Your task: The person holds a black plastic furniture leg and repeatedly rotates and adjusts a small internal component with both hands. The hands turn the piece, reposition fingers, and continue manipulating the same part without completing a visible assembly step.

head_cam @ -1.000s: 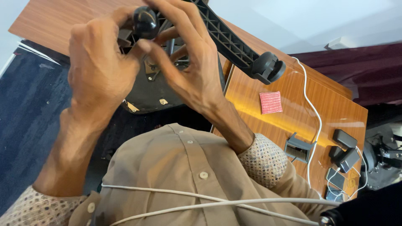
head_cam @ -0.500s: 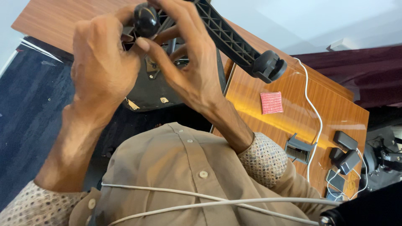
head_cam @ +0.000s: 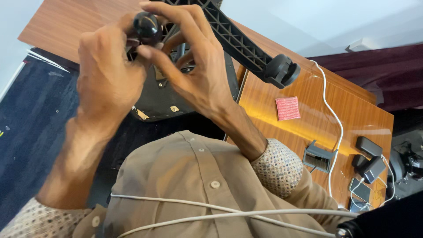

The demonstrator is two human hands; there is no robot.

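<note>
Left hand: my left hand (head_cam: pixel 108 81) is curled around a black caster wheel (head_cam: pixel 146 25), fingers closed on it from the left.
Right hand: my right hand (head_cam: pixel 194 66) pinches the same wheel from the other side, thumb underneath, fingers arched over the top.
Where the wheel is: held up in front of my chest, at the end of one leg of an upturned black chair base (head_cam: pixel 238 42); I cannot tell whether it is seated in its socket.
Second wheel: another caster (head_cam: pixel 282 70) sits at the end of the ribbed leg that runs off to the right.
Change: against the views from a second ago both hands keep the same grip, and the base has barely shifted; I judge the work on this wheel is in mid-step.
Surface: a brown wooden surface (head_cam: pixel 317 128) carries a small red cloth square (head_cam: pixel 287 108), a white cable (head_cam: pixel 337 128) and dark chargers (head_cam: pixel 368 156).
Room: dark blue carpet (head_cam: pixel 31 119) on the left, a pale wall above.
</note>
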